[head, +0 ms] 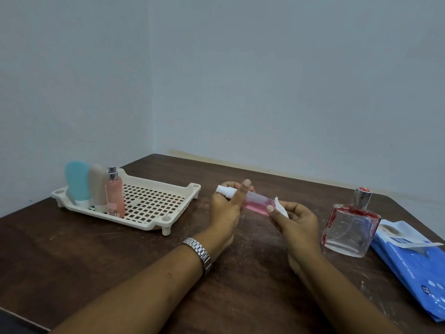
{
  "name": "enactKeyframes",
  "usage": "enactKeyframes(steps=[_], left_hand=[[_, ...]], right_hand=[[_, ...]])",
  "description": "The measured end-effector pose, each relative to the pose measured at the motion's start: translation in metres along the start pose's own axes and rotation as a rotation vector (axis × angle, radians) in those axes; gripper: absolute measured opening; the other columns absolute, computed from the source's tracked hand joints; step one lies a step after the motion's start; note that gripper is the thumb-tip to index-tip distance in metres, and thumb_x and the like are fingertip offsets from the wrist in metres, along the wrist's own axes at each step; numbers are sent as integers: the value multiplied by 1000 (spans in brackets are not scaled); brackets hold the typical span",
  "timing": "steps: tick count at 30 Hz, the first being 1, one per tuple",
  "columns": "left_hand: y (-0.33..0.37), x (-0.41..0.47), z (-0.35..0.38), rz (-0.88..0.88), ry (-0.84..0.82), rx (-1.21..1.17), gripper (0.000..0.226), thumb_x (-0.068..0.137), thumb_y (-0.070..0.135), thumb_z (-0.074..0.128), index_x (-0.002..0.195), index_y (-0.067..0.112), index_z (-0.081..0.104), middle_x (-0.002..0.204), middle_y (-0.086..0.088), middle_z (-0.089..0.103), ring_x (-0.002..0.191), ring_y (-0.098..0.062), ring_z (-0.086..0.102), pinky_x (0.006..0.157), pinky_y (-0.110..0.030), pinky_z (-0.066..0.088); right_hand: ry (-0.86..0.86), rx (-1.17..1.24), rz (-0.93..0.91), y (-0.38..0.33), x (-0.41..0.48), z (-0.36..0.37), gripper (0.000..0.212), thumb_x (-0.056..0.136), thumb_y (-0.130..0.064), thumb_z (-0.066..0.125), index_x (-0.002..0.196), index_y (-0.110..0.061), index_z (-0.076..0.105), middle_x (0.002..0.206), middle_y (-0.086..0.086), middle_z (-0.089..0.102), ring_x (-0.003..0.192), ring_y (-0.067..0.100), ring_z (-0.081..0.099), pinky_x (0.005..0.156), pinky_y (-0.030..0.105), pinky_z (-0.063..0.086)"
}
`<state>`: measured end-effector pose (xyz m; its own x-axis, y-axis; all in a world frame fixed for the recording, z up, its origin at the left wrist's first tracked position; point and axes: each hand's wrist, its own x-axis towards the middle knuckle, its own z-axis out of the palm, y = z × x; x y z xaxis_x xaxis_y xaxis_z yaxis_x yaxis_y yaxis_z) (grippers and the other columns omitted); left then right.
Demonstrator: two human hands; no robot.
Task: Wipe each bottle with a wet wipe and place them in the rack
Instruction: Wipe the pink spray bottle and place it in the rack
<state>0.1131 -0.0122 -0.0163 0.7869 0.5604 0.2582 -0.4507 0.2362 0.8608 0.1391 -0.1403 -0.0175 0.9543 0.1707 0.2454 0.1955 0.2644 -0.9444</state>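
Note:
My left hand (225, 208) grips a small clear spray bottle (256, 203) with pink liquid and a white cap, held sideways above the table. At the bottle's base my right hand (292, 221) pinches a white wet wipe (280, 208) against it. The cream perforated rack (149, 206) sits at the left and holds three upright bottles: a teal tube (77, 182), a beige tube (97, 189) and a pink spray bottle (114, 196). A square glass perfume bottle (349, 227) with red streaks and a silver cap stands on the table to the right.
A blue wet wipe pack (414, 268) with its flap lifted lies at the right edge of the dark wooden table (120, 256). Pale walls meet in a corner behind the table. A metal watch (198, 253) is on my left wrist.

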Motion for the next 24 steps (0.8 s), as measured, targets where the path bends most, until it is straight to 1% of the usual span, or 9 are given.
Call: enactKeyframes(steps=[3,8,11,13,15,17,20,22,24], left_hand=[[2,2,-2,-39,9,-47,19,87,26,64,94,11,54,90,-9,72,89,-20,71,80,-33,58],[4,4,-2,-48,55,-69,26,91,32,57,103,9,51,90,-10,72,83,-17,72,79,-33,59],[5,4,-3,-23,52,-65,25,91,32,56,101,10,51,91,-11,71,81,-15,72,76,-32,59],[5,4,-2,8,50,-44,23,91,31,57,98,10,50,90,-10,71,80,-15,72,75,-31,59],[4,3,-2,51,55,-19,22,90,29,58,96,10,50,89,-10,71,80,-16,72,74,-30,59],[4,3,-2,70,71,-12,24,89,29,59,99,9,50,89,-10,72,79,-14,72,73,-29,59],[4,3,-3,60,89,-13,29,90,31,58,104,6,50,90,-10,72,78,-14,72,70,-27,59],[4,4,-3,39,91,-11,33,90,34,56,105,6,51,91,-12,72,82,-18,73,73,-29,59],[4,5,-3,18,88,-5,33,88,40,55,101,10,52,92,-12,73,87,-21,72,81,-35,58]], right_hand=[[-16,-25,-24,0,-1,0,19,75,-5,72,91,-2,63,86,11,68,75,16,67,61,20,56],[-16,-90,-27,6,-3,5,19,74,-15,74,90,-7,66,83,10,69,76,19,66,64,27,54],[-28,-94,-24,9,-5,7,22,76,-18,72,95,-7,67,83,7,70,74,14,64,62,25,50],[-21,-86,-22,10,-5,8,20,78,-17,71,96,-9,68,84,7,70,76,15,64,65,27,52],[-16,-92,-17,10,-5,8,11,78,-15,71,89,-14,69,82,7,71,78,20,66,71,34,55],[-23,-95,-7,9,-4,7,6,77,-13,73,81,-13,69,79,10,71,79,24,66,76,40,55],[-45,-102,-3,5,-3,5,8,75,-12,74,79,-6,69,74,12,70,74,24,66,74,37,56],[-42,-117,-30,4,-3,4,9,75,-12,75,77,-6,69,74,13,69,72,22,65,71,36,55],[-25,-136,-74,5,-4,6,9,75,-13,75,80,-8,70,75,12,70,72,22,65,69,36,55]])
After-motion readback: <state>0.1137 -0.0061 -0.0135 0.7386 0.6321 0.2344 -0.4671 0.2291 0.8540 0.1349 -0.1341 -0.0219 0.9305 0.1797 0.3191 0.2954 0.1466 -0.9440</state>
